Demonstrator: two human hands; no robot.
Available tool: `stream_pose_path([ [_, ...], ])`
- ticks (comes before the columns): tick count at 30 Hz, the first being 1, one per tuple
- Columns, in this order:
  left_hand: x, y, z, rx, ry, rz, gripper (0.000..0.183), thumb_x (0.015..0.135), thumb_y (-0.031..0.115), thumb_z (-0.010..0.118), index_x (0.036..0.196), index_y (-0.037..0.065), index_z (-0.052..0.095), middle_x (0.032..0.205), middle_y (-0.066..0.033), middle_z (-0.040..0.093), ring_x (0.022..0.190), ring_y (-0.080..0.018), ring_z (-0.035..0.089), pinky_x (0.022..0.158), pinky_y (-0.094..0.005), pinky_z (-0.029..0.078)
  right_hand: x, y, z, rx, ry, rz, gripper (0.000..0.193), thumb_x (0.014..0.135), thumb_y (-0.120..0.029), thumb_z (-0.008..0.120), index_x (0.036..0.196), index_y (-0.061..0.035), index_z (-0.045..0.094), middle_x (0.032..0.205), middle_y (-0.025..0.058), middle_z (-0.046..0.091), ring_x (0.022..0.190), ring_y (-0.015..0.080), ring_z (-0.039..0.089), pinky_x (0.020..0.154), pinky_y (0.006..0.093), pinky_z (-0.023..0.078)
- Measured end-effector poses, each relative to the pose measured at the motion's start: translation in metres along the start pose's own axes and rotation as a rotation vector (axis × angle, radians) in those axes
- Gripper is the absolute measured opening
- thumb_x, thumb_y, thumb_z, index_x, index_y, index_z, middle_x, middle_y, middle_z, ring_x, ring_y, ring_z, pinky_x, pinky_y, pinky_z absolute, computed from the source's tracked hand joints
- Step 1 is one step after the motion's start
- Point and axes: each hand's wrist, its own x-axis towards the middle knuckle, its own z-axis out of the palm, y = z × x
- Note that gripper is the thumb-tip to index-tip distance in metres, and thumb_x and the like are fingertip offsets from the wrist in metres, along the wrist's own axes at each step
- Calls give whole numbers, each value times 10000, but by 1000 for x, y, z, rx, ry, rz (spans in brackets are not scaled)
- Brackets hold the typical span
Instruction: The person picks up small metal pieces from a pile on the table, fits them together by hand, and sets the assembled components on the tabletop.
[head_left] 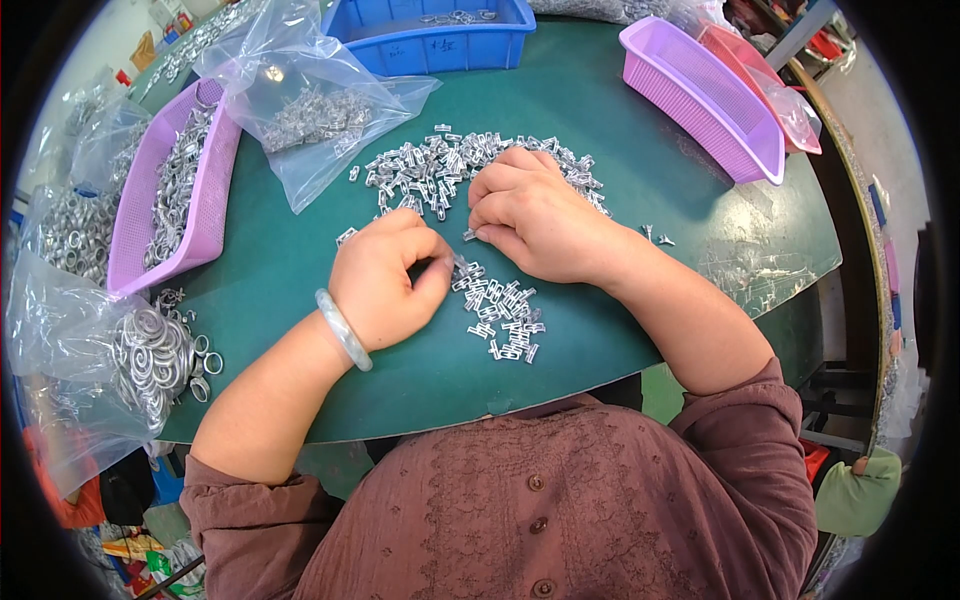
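Note:
My right hand [540, 220] is closed in a pinch over the near side of a pile of small silver metal parts [420, 172]. A small metal part [469, 235] shows at its thumb and fingertips. My left hand [385, 275], with a pale bangle [343, 330] on the wrist, is curled with its thumb against the fingers. Whatever those fingers hold is hidden. A single metal part lies by its knuckles. Close to the left thumb, a smaller heap of silver parts [505, 312] spreads toward the table's near edge.
On the green table [600, 330], a purple basket [215, 180] of rings and a clear bag [320, 120] of parts stand left. Coiled metal pieces [150, 360] lie nearer. A blue bin [430, 50] stands behind; another purple basket [700, 100] and a red one [745, 65] stand far right.

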Motion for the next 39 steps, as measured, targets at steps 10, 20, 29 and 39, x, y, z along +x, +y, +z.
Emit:
stream_pose_path([
  [10,2,6,0,-4,24,-69,104,751,40,695,840,-3,665,785,-70,562,631,-140,541,567,-265,441,2,-2,6,35,89,-82,51,774,-142,693,790,-95,702,927,19,612,1013,246,522,949,418,356],
  [20,3,-1,2,30,31,-2,43,796,18,702,830,0,682,727,-62,559,606,-145,535,547,-270,424,1,-2,6,38,101,-101,52,780,-120,682,813,-88,706,933,26,613,1019,247,521,958,418,358],
  [29,3,-1,1,37,26,-24,51,780,8,709,826,0,689,719,-67,562,597,-151,537,543,-277,426,1,3,1,-77,121,56,98,809,-81,632,856,-64,716,992,59,621,1060,278,511,964,423,363],
  [39,3,-2,1,27,25,-15,77,753,-10,723,822,6,692,724,-65,570,602,-151,543,546,-278,431,-3,3,0,-183,110,84,134,800,-59,605,854,-70,728,1034,72,604,1061,284,499,946,423,372],
])
